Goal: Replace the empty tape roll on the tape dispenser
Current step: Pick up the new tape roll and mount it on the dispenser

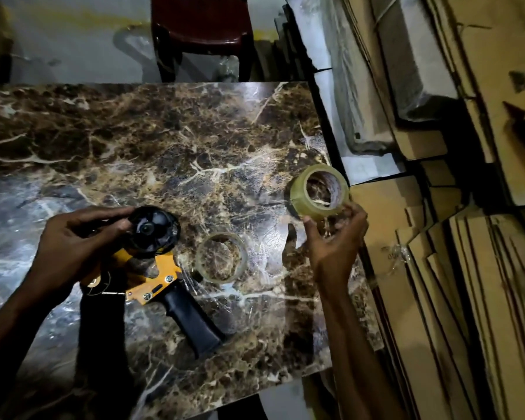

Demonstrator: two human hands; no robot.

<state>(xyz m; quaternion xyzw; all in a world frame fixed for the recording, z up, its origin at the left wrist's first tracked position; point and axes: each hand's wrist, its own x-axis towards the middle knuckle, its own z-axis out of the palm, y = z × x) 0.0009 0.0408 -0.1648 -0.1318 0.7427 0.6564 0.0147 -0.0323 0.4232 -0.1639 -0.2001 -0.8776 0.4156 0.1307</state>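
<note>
An orange tape dispenser (152, 268) with a black handle lies on the marble table (134, 140). Its black spool hub points up with no roll on it. My left hand (73, 241) grips the dispenser at the hub. Just right of the dispenser, a thin, nearly bare tape roll (221, 257) lies flat on the table. My right hand (334, 234) holds a full roll of clear tape (319, 190) tilted up above the table's right edge, apart from the dispenser.
Stacks of flattened cardboard (455, 268) fill the right side, close beside the table edge. A dark red plastic chair (203, 28) stands beyond the table's far edge. Wrapped bundles (355, 86) lie at the upper right.
</note>
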